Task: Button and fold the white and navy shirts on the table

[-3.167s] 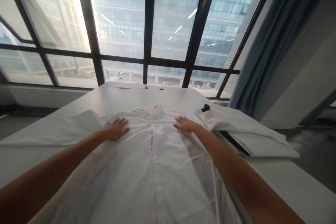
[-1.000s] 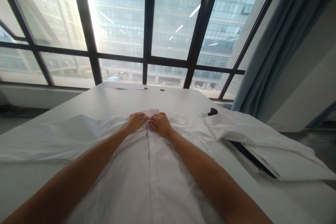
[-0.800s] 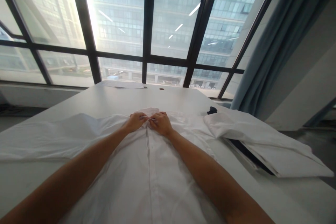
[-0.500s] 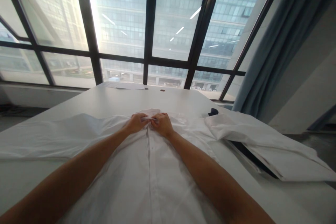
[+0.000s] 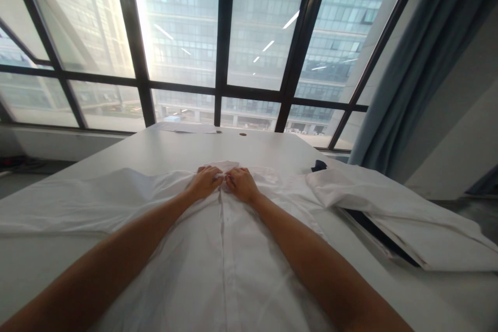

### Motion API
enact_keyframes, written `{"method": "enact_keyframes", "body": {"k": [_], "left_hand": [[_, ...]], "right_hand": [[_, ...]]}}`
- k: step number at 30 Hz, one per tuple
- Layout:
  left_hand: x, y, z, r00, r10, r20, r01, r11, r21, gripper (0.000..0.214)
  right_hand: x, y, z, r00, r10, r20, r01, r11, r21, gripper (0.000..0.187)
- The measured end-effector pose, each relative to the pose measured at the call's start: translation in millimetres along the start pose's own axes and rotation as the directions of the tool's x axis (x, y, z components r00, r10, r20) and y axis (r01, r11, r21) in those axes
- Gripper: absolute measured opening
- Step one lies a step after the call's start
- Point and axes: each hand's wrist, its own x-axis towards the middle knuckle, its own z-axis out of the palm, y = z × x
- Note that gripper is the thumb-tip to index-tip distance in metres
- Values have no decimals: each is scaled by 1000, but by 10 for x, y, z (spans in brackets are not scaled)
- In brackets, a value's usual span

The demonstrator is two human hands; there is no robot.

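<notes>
The left hand (image 5: pixel 208 181) and right hand (image 5: pixel 241 182) pinch the white shirt (image 5: pixel 202 264) near its far collar (image 5: pixel 226 164), body spread over the desk (image 5: pixel 182 149), front seemingly not yet fully closed.

There are two people's-own counts here: one left hand (image 5: pixel 205 182), one right hand (image 5: pixel 241 184) — one shirt (image 5: pixel 251 270), two dark spots (image 5: pixel 243 134) far.

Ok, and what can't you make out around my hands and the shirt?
All from the head view:
Fastening detail at the collar: hidden by the left hand and right hand.
Bottom of the white shirt: cut off by the lower edge.
Dark strip on the right: mostly covered by white cloth.
Small dark thing beyond that cloth: too small to identify.
</notes>
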Motion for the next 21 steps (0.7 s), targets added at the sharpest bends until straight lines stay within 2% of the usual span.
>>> {"method": "enact_keyframes", "body": {"k": [3,6,13,21], "left_hand": [[-3,3,-9,999,33,11,-33,999,-3,22],[-8,15,-19,999,52,6,-52,999,-15,20],[-5,15,-4,1000,-16,-15,15,999,-30,18],[-5,19,14,998,-52,-44,52,999,-17,19]], "right_hand": [[6,-22,-8,1000,-12,20,13,999,-29,20],[14,-37,5,999,29,13,-29,999,-26,20],[35,-7,87,984,180,17,-180,980,89,18],[39,-53,31,978,203,48,-206,975,78,21]]}}
